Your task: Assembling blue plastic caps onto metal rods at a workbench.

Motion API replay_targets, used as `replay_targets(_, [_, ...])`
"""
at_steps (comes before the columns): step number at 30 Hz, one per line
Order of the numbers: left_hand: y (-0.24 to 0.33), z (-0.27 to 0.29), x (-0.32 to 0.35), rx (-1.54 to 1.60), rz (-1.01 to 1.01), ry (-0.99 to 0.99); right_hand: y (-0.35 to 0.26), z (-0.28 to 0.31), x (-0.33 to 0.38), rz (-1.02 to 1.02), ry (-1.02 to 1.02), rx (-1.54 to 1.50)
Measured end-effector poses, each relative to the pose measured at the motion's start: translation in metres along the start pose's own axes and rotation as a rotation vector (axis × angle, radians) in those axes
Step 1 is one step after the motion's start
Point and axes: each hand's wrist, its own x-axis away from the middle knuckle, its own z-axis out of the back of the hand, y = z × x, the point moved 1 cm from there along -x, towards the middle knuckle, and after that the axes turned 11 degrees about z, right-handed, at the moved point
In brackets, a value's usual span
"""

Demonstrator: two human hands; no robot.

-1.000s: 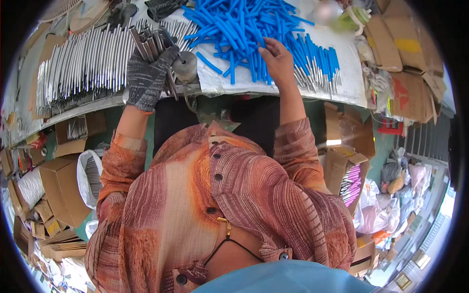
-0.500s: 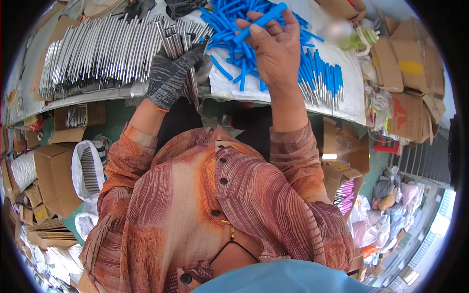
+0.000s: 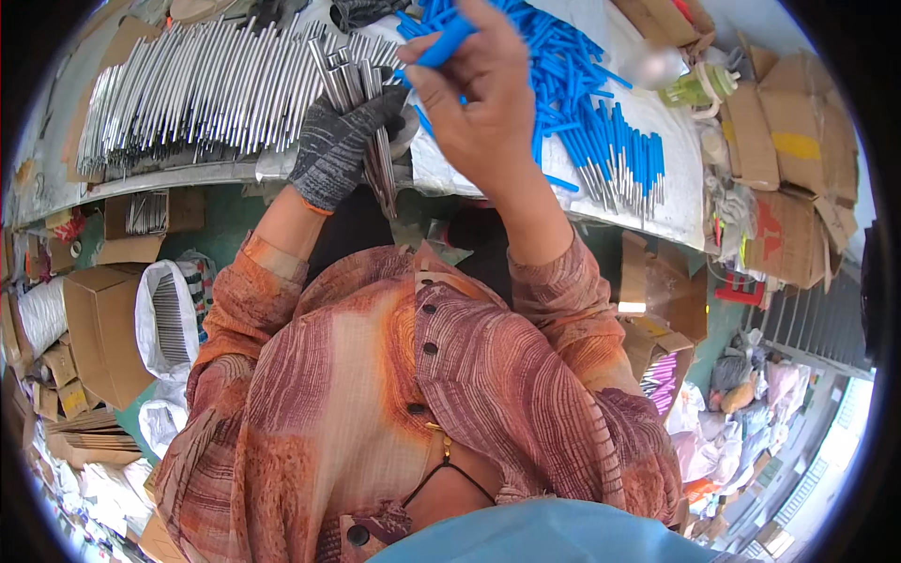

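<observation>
My left hand [image 3: 340, 148], in a grey knitted glove, is closed round a bundle of shiny metal tubes [image 3: 349, 83] whose lower ends stick out below the fist. Bare, my right hand [image 3: 483, 117] pinches a blue tube [image 3: 449, 43] close to the upper ends of that bundle; whether the two touch I cannot tell. Under and behind my right hand lies a loose heap of blue tubes [image 3: 563, 70]. Right of it, metal tubes with blue sleeves [image 3: 624, 159] lie side by side on a white sheet [image 3: 680, 178].
A long row of bare metal tubes [image 3: 202, 89] covers the table's left side. A dark glove [image 3: 366, 11] lies at the back. At the right are a green bottle [image 3: 699, 86] and cardboard boxes [image 3: 793, 122]. Below the table at left stand an open carton [image 3: 105, 333] and white sack [image 3: 150, 314].
My right hand has swung left and slightly down with the blue tube, towards the metal bundle. My left hand has shifted slightly right, still gripping the tubes.
</observation>
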Motion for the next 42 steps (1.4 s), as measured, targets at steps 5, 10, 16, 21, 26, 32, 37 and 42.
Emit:
replay_targets(5, [-0.013,0.022,-0.018,0.468,0.319,-0.125,0.001,0.0,-0.003,-0.006,-0.266,0.19])
replay_targets(10, [-0.021,0.049,-0.034,0.59,0.319,-0.227,0.018,-0.004,-0.003,-0.251,-0.32,-0.128])
replay_targets(16, [-0.008,0.066,-0.029,0.544,0.287,-0.151,0.027,-0.007,0.021,-0.322,-0.303,-0.037])
replay_targets(21, [-0.012,0.062,-0.025,0.529,0.272,-0.053,0.048,0.024,0.007,0.094,0.029,0.429])
replay_targets(26, [-0.007,0.061,-0.016,0.473,0.238,0.017,0.064,0.226,0.016,-0.598,0.284,1.246])
replay_targets(32, [-0.004,0.062,-0.026,0.411,0.236,0.215,0.125,0.344,0.142,-0.276,-0.303,1.767])
replay_targets(37, [0.009,0.065,-0.025,0.395,0.077,0.344,0.134,0.281,0.077,-0.425,-0.46,1.594])
replay_targets(42, [0.01,0.076,-0.031,0.359,-0.047,0.332,0.15,0.281,0.071,-0.62,-0.699,1.642])
